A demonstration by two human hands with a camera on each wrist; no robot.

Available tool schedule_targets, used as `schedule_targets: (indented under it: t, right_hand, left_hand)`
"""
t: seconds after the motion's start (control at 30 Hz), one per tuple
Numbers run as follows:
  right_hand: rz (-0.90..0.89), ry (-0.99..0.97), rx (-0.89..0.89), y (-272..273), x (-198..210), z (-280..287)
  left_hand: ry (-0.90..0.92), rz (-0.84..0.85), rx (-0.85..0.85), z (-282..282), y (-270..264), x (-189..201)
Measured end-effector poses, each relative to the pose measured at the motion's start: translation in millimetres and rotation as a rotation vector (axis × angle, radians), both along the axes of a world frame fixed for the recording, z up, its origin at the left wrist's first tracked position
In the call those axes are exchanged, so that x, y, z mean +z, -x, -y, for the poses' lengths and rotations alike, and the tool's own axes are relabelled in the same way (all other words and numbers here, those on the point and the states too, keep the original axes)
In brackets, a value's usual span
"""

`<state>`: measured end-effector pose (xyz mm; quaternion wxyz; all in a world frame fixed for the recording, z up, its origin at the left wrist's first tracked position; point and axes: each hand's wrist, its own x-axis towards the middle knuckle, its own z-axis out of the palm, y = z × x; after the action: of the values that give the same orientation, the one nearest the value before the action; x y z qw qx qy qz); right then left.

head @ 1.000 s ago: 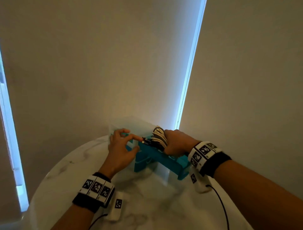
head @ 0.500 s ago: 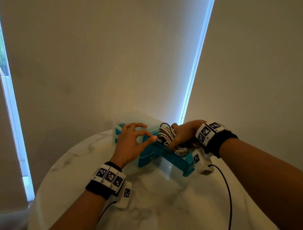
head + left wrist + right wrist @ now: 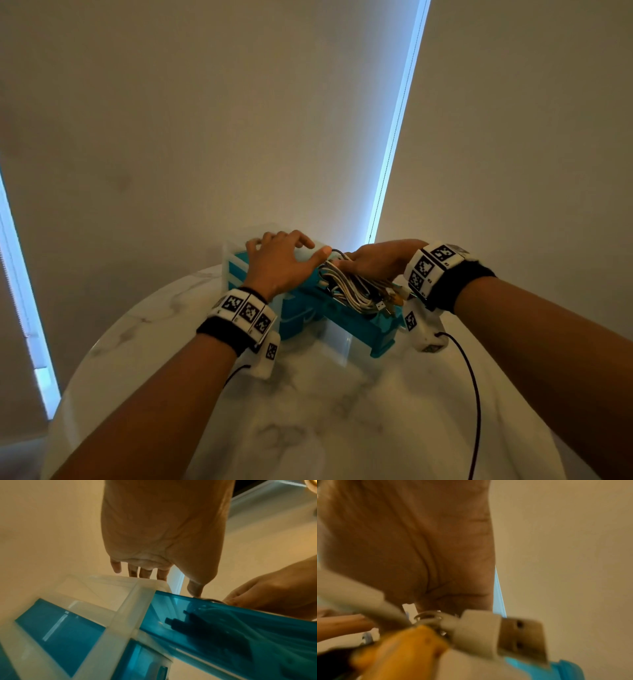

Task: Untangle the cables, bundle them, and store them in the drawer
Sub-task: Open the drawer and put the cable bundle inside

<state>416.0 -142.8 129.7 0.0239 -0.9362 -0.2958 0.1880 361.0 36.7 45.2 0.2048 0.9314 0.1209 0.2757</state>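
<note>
A bundle of white and dark cables [image 3: 352,291] lies in the pulled-out teal drawer [image 3: 363,329] of a small translucent cabinet [image 3: 236,253]. My right hand [image 3: 373,260] lies over the far end of the bundle with its fingers curled onto the loops. In the right wrist view a white USB plug [image 3: 513,635] and a yellow connector [image 3: 406,649] stick out below the palm. My left hand [image 3: 281,263] rests on the cabinet top with fingers spread, its thumb beside the cable loops. The left wrist view shows the cables [image 3: 205,626] as dark shapes through the drawer wall [image 3: 248,642].
The cabinet stands at the far side of a round marble table [image 3: 342,411], close to a wall with roller blinds [image 3: 239,120]. Other teal drawers [image 3: 294,315] below sit closed or slightly out. Thin black wrist-camera leads [image 3: 474,394] trail toward me.
My right hand has lowered the cable bundle from above the drawer down into it. My left hand has slid up and back onto the cabinet top.
</note>
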Motion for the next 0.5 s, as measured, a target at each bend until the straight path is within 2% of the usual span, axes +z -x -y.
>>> schedule_targets:
  t: [0.1,0.2,0.27,0.37,0.5]
  right_hand:
    - [0.155,0.023,0.089,-7,-5,5]
    - [0.141,0.017,0.108,-11,-14,8]
    - [0.109,-0.005,0.12,-13,-15,13]
    - [0.075,-0.141,0.167,-27,-14,26]
    - [0.156,-0.189,0.259,-2,-7,36]
  left_hand:
    - [0.022,0.006,-0.094,3,-15,3]
    - [0.065,0.059,-0.208,3,-19,2]
    - [0.014,0.061,-0.203,1,-21,-2]
    - [-0.001,0.034,-0.193,-3,-24,-3]
    - [-0.097,-0.084,-0.171,-7,-27,2]
